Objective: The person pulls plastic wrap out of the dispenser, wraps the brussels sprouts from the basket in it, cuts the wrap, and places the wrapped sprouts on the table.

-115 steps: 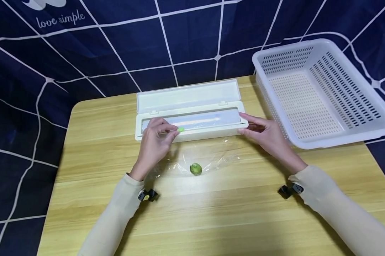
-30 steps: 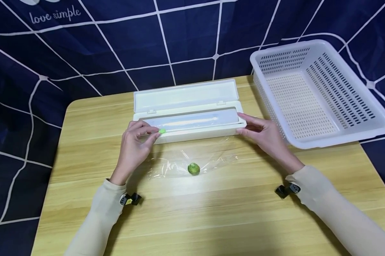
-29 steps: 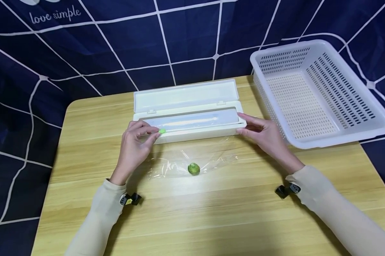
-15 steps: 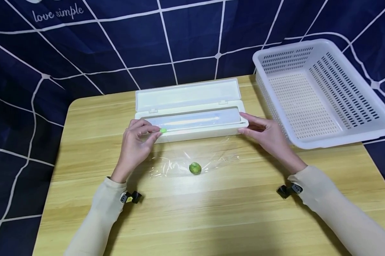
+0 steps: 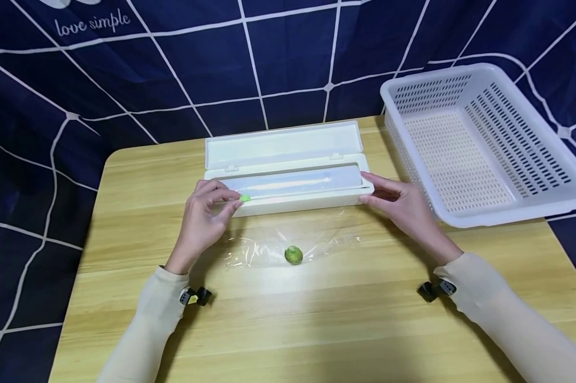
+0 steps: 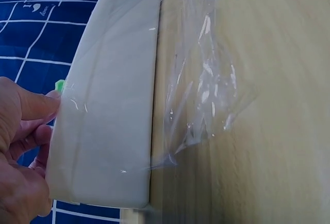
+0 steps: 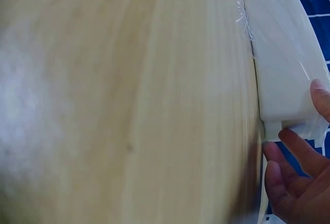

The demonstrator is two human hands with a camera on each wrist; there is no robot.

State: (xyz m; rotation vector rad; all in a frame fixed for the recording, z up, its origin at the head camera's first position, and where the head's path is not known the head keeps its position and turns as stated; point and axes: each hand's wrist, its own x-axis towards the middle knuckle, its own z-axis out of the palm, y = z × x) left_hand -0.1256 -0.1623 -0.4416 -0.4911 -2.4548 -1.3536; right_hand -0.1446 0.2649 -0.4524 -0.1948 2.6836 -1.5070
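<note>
A long white cling film dispenser (image 5: 312, 201) lies at the back of the table with its lid (image 5: 283, 145) raised. Inside is a roll of film (image 5: 288, 181). My left hand (image 5: 202, 221) pinches the small green slider cutter (image 5: 245, 198) between thumb and index finger, near the left end of the front edge. Thumb and fingers of my right hand (image 5: 405, 210) grip the right end of the dispenser. Clear cling film (image 6: 201, 95) hangs over the front and spreads wrinkled on the table. A small round mottled green fruit or vegetable (image 5: 294, 255) sits on the film.
A white slotted plastic basket (image 5: 523, 210) stands at the right, close by my right hand. Dark blue cloth (image 5: 288, 58) with white lines hangs behind and to the left of the wooden table (image 5: 269, 330).
Since the oldest frame my left hand has slid the green slider leftward along the dispenser's front edge. Over the last second both hands keep their places; the view shifts slightly.
</note>
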